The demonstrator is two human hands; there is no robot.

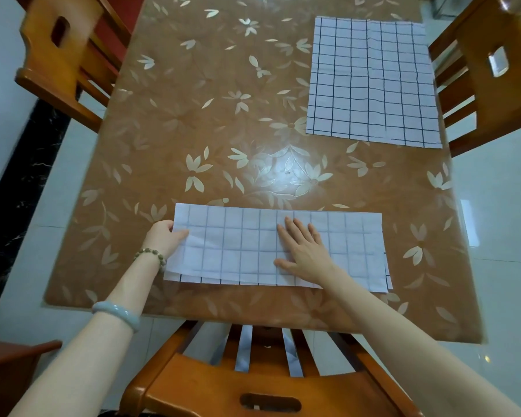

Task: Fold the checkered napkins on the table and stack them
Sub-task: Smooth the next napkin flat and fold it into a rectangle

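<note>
White cloth crossed by a thin dark grid lies folded into a long strip along the near edge of the table (pixel 208 115). This is the near napkin (pixel 238 245). Its upper layer shows the grid only faintly, and a lower layer peeks out along the near edge and at the right end, so the layers are not quite square to each other.

The left hand (pixel 166 237) is at the strip's left end. Its grip is grasping that short edge, with the thumb on top of the cloth and the fingers curled round the edge. The rest of the strip runs off to the right of this grip. The right hand (pixel 306 251) rests on top of the strip, just right of its middle. Its grip is released: palm down, fingers straight and slightly spread, pressing the cloth flat.

Two napkins are in view. The far napkin (pixel 370 82) lies flat and open at the far right of the table, well apart from the near one. A vertical line runs down its middle, which may be a crease or the edge of another piece; I cannot tell.

The left arm wears two ornaments: a bead bracelet (pixel 151 257) at the wrist and a pale bangle (pixel 118 314) further up. Three wooden chairs stand round the table: a left chair (pixel 54 55), a right chair (pixel 487 73) and a near chair (pixel 253 383).
</note>
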